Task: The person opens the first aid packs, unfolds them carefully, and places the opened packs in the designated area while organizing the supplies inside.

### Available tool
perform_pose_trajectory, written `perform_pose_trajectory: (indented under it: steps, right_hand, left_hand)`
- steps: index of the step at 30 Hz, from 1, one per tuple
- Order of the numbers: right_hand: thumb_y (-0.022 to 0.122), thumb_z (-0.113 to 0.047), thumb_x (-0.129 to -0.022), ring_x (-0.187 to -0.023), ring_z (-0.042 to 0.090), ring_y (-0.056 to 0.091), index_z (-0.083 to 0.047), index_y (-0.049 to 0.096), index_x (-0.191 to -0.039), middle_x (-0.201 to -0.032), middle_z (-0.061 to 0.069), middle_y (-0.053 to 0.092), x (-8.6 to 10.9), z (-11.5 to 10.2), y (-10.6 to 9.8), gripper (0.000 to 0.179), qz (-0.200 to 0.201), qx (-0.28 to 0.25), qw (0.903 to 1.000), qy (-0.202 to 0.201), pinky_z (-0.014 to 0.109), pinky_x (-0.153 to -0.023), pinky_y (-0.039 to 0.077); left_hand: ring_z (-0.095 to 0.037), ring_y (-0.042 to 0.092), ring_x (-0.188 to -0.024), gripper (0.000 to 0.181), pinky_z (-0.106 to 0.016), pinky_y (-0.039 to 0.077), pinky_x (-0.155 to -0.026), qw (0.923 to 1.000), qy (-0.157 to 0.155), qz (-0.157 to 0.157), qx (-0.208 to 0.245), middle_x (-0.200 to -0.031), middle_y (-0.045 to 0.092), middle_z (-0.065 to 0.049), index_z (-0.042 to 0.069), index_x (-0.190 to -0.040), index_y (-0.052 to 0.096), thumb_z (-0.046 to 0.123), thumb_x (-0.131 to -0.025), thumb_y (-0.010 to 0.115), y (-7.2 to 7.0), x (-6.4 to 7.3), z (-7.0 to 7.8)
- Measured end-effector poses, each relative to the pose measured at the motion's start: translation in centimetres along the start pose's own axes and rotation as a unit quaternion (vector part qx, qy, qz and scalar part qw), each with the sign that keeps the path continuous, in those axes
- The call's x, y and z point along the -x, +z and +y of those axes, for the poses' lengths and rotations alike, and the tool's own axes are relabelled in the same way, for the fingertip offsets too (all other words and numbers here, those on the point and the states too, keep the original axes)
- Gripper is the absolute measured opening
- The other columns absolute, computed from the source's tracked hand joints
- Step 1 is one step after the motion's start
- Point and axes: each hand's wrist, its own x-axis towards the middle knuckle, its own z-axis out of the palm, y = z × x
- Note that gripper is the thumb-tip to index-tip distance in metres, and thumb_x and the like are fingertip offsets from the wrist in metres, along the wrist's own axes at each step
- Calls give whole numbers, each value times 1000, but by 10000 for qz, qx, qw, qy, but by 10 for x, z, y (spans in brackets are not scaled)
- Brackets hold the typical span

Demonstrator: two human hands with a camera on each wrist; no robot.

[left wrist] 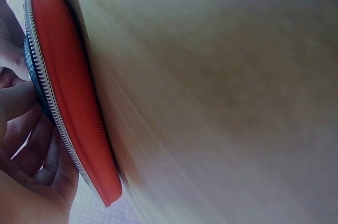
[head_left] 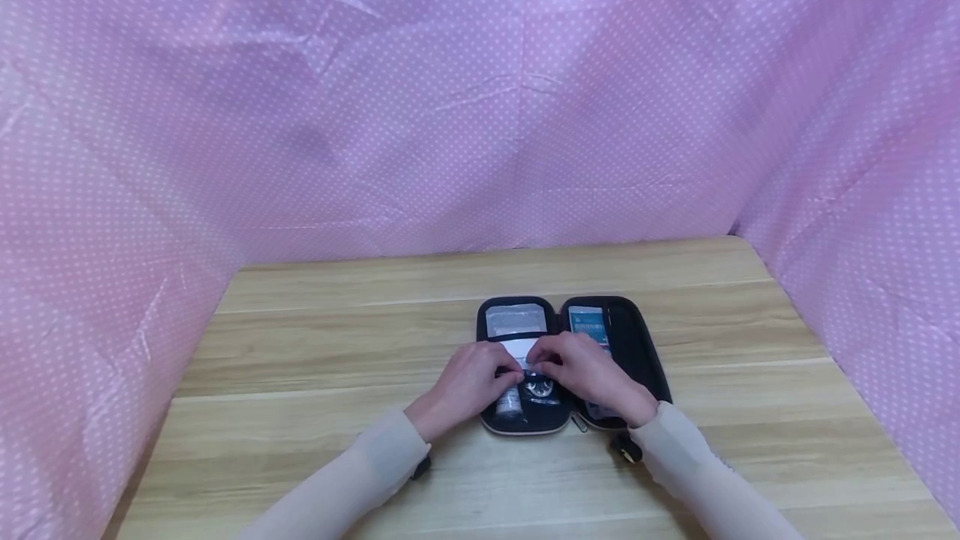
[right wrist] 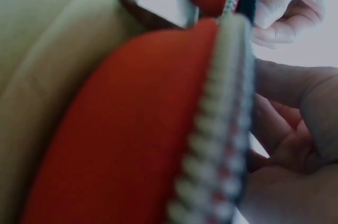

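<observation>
An unzipped case (head_left: 525, 426) lies spread flat on the table, black inside, with a red-orange shell (left wrist: 74, 92) showing in the left wrist view. Over its left half, my left hand (head_left: 472, 377) and right hand (head_left: 581, 365) meet with curled fingers. Thumbs and fingertips of both pinch at the lower edge of a white packet (head_left: 516, 347); the exact grip is partly hidden. Below them sit a clear-wrapped roll (head_left: 510, 403) and a bagged item with round metal-looking parts (head_left: 540, 388). A clear packet (head_left: 516, 319) fills the upper pocket. My right wrist crosses the case's right half.
In the right half a teal-and-white packet (head_left: 587, 322) is tucked in, partly under my right hand. A zipper pull (head_left: 580, 423) hangs at the case's near edge. The wooden table (head_left: 322, 340) is bounded by pink dotted cloth (head_left: 480, 107) behind and at both sides.
</observation>
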Motion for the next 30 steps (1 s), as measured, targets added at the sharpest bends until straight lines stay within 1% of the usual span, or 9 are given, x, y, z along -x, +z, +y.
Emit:
perform_pose_trajectory:
  steps: [6,11,13,17,21,24,26,28,30]
  right_hand:
    - [66,-6,-100,-82,6,60,-14,76,-106,-97,-6,72,-1,-3,0,14,-267,242,9992,-155,27,-79,54]
    - [61,-6,-102,-86,8,58,-13,75,-110,-100,-5,71,1,-3,-1,17,-392,425,9975,-402,32,-81,54]
    - [60,-5,-102,-88,9,58,-12,74,-111,-101,-4,70,2,-3,-1,18,-416,487,9970,-428,35,-83,55]
    - [56,-7,-104,-90,12,57,-11,72,-116,-102,-3,68,4,-4,-1,20,-455,437,9978,-217,37,-85,54]
    - [53,-9,-105,-98,15,58,-11,71,-120,-108,-2,69,7,-5,-3,24,-461,431,9980,-25,42,-91,54]
    - [53,-8,-104,-105,17,59,-11,72,-122,-113,0,70,11,-5,-6,26,-394,446,9982,-31,46,-96,53]
    - [53,-7,-104,-105,16,59,-11,72,-122,-116,1,69,14,-4,-8,26,-272,380,9989,-63,46,-96,54]
    - [54,-7,-104,-104,16,60,-12,72,-123,-117,3,70,17,-2,-11,26,-58,326,9994,-125,46,-95,54]
    - [54,-8,-105,-102,16,60,-12,71,-124,-119,5,70,21,0,-14,26,206,194,9995,-127,45,-94,55]
  left_hand:
    - [-13,69,-94,12,-35,56,-88,10000,-7,1,5,-95,77,4,13,-100,83,22,-96,76,0,1,-1]
    - [-14,70,-92,12,-33,56,-85,9999,98,116,-70,-93,76,3,13,-98,83,22,-96,77,0,1,-2]
    - [-14,70,-92,11,-33,56,-84,9997,126,151,-108,-93,76,3,13,-98,83,22,-95,77,1,1,-2]
    - [-14,69,-92,11,-34,56,-84,9997,148,166,-118,-93,76,4,13,-98,83,22,-95,77,1,1,-3]
    - [-12,69,-93,10,-34,56,-86,9998,173,115,-53,-94,77,4,15,-99,83,22,-96,76,1,2,-4]
    - [-11,69,-98,13,-35,56,-92,9998,190,-17,-28,-101,77,5,15,-105,82,23,-98,74,-1,5,-4]
    - [-13,69,-105,17,-38,55,-97,9998,186,-90,-19,-107,77,4,15,-111,81,24,-100,71,-5,8,-3]
    - [-17,67,-113,21,-42,53,-101,9999,133,-95,30,-115,76,1,14,-117,79,25,-102,69,-9,11,-1]
    - [-21,65,-120,25,-44,52,-105,10000,41,-21,79,-123,74,-2,14,-121,77,27,-102,68,-15,14,1]
